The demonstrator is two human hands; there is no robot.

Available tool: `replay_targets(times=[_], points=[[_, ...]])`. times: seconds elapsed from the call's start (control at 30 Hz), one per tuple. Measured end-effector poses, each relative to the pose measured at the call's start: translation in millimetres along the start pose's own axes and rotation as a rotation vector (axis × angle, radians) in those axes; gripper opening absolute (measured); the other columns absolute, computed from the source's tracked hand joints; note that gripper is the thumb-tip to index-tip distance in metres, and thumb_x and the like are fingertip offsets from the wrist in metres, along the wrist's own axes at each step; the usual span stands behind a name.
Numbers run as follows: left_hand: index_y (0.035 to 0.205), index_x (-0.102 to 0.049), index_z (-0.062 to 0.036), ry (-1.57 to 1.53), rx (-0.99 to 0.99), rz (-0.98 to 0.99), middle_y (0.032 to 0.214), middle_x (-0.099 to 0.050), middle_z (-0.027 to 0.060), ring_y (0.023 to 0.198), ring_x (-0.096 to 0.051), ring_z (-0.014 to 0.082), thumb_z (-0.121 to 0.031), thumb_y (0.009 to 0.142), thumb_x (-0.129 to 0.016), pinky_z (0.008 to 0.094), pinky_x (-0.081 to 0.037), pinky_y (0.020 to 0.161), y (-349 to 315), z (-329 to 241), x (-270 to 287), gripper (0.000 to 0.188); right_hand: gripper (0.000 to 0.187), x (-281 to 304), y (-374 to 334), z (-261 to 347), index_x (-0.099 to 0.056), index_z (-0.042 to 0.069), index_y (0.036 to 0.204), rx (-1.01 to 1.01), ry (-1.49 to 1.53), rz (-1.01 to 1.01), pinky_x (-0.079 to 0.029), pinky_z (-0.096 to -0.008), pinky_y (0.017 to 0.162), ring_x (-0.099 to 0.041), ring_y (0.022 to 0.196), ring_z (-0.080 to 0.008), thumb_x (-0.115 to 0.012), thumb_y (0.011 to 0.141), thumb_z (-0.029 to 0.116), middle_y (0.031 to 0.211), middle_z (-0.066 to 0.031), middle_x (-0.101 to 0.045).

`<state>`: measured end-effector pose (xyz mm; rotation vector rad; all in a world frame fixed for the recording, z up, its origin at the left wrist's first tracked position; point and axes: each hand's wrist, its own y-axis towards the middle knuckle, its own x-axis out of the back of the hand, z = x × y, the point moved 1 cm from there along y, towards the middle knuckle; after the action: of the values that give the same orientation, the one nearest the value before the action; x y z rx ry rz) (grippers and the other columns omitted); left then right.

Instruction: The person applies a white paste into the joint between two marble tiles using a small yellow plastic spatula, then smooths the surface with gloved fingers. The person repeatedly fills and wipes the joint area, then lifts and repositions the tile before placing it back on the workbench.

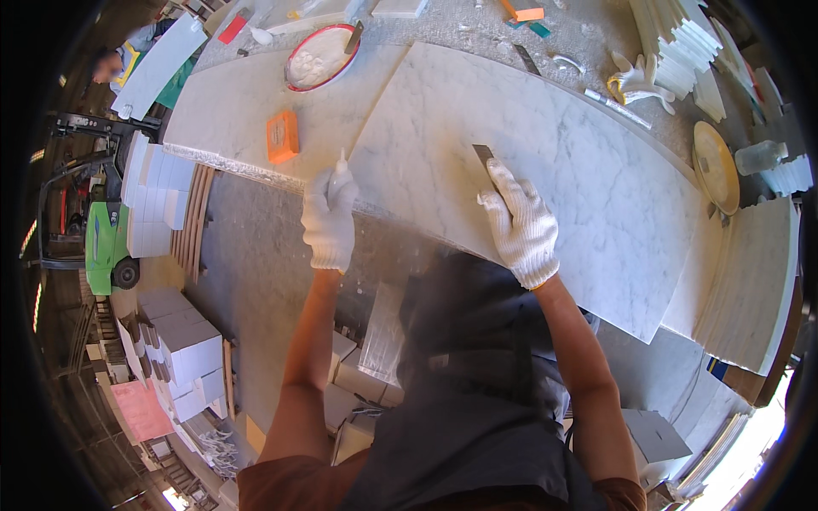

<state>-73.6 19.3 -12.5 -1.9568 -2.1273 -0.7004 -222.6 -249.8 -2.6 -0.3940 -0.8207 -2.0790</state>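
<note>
White knit gloves cover both hands. My left hand [330, 217] is wrapped round a small white squeeze bottle [342, 164], its nozzle pointing up, just off the near edge of the stone slabs. Over the grey-veined marble slab [596, 196], my right hand [521, 221] grips a dark flat scraper blade [483, 155] whose end sticks out past the fingers. An orange block [282, 137] rests on the left slab [230, 102]. Behind it stands a red-rimmed bowl [298, 78] of white powder or paste, with a putty knife [354, 38] lying across its rim.
A yellow dish [716, 168] and a clear bottle [761, 157] stand at the right, near stacked slabs [750, 281]. Spare gloves [637, 83] and a metal bar [618, 109] lie at the back. On the left are a green forklift [106, 247], pallets of white boxes [183, 349] and another person [128, 64].
</note>
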Motion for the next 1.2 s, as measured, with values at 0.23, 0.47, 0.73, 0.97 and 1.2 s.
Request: replay_targets(times=[0.23, 0.47, 0.73, 0.97, 1.2], points=[[0.121, -0.068, -0.001, -0.315, 0.119, 0.118, 0.106, -0.069, 0.0016, 0.098, -0.063, 0.0109, -0.016, 0.099, -0.077, 0.03, -0.053, 0.092, 89.4, 10.6, -17.2, 0.028, 0.054, -9.0, -0.2, -6.0, -0.056, 0.007, 0.156, -0.032, -0.158, -0.06, -0.06, -0.0405, 0.082, -0.074, 0.086, -0.0321, -0.067, 0.103, 0.008, 0.101, -0.016, -0.075], [0.124, -0.068, -0.0005, -0.405, 0.077, 0.093, 0.108, -0.072, 0.0029, 0.102, -0.066, 0.0122, -0.017, 0.099, -0.077, 0.0313, -0.054, 0.093, 144.9, 31.6, -48.9, 0.031, 0.058, -14.1, -1.7, -13.0, -0.053, 0.007, 0.159, -0.073, -0.196, -0.058, -0.06, -0.0389, 0.089, -0.077, 0.095, -0.0294, -0.066, 0.102, 0.006, 0.108, -0.0158, -0.077], [0.141, -0.065, -0.0114, 0.205, -0.024, 0.053, 0.124, -0.076, 0.0148, 0.114, -0.071, 0.0362, -0.044, 0.104, -0.068, 0.0442, -0.054, 0.101, 176.1, 60.5, -50.0, 0.05, 0.057, -13.5, 0.0, -10.3, -0.054, 0.008, 0.158, -0.089, -0.208, -0.025, -0.061, -0.0389, 0.088, -0.078, 0.095, -0.028, -0.067, 0.103, 0.007, 0.111, -0.0157, -0.078], [0.143, -0.063, -0.0146, 0.709, -0.016, -0.083, 0.128, -0.075, 0.0148, 0.119, -0.07, 0.0376, -0.062, 0.1, -0.066, 0.0487, -0.054, 0.103, 153.6, 16.1, -41.0, 0.064, 0.058, -13.2, -0.8, -10.6, -0.054, 0.012, 0.158, -0.104, -0.207, -0.005, -0.061, -0.042, 0.083, -0.076, 0.094, -0.0326, -0.07, 0.102, 0.015, 0.111, -0.0164, -0.076], [0.137, -0.065, -0.0149, 0.479, -0.109, -0.149, 0.121, -0.076, 0.0153, 0.115, -0.071, 0.0378, -0.056, 0.097, -0.074, 0.0486, -0.056, 0.098, 152.6, 25.8, -42.9, 0.058, 0.062, -14.7, -0.9, -13.3, -0.053, 0.018, 0.158, -0.093, -0.176, -0.018, -0.06, -0.0492, 0.077, -0.073, 0.093, -0.041, -0.074, 0.1, 0.027, 0.113, -0.0201, -0.073]])
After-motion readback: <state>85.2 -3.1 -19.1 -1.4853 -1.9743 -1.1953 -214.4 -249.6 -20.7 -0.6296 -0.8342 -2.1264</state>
